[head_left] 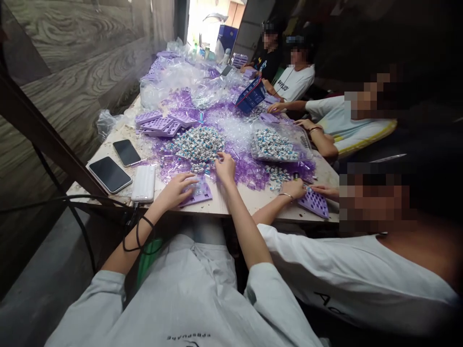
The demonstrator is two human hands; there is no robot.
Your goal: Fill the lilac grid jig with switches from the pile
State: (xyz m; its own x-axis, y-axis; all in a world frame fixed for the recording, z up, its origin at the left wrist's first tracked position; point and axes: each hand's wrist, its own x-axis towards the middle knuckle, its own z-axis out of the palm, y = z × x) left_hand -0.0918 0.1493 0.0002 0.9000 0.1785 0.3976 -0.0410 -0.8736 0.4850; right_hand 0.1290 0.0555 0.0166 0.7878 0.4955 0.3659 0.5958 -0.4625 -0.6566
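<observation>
My left hand [177, 190] lies over a purple foam tray [203, 193] with rows of holes, at the table's near edge. Its fingers are stretched out and apart, resting on the tray's left part and hiding some of it. Just right of the tray, my right hand [225, 167] is at the near right edge of a heap of small white and blue pieces [198, 142]. Its fingers are curled in, with the tips close together; whatever is between them is too small to make out. Clear and purple-tinted plastic tubes [249, 171] lie scattered around the heap.
Two phones [110, 174] and a white power bank [143, 183] with a black cable lie left. Purple trays [161, 124] are stacked behind the heap. A bag of pieces [277, 144] and a blue basket [251, 95] stand right. Several co-workers sit along the right side, one close beside me.
</observation>
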